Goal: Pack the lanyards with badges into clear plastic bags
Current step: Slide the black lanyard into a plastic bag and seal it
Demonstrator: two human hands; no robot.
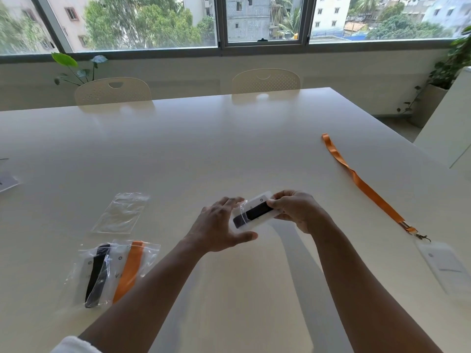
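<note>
My right hand (295, 210) grips a white badge with a folded black lanyard (256, 212) above the table's middle. Its left end sits inside the mouth of a clear plastic bag (242, 219), which my left hand (221, 225) holds from below with thumb and spread fingers. An empty clear bag (121, 212) lies flat to the left. Nearer me on the left lie two filled bags, one with a black lanyard (98, 273) and one with an orange lanyard (130, 268). A loose orange lanyard (364, 186) stretches along the right side, clipped to a white badge (443, 266).
The white table (191, 149) fills the view, and its right edge runs close to the loose orange lanyard. Two cream chairs (265, 81) stand at the far side under the window. A grey object (7, 183) lies at the left edge.
</note>
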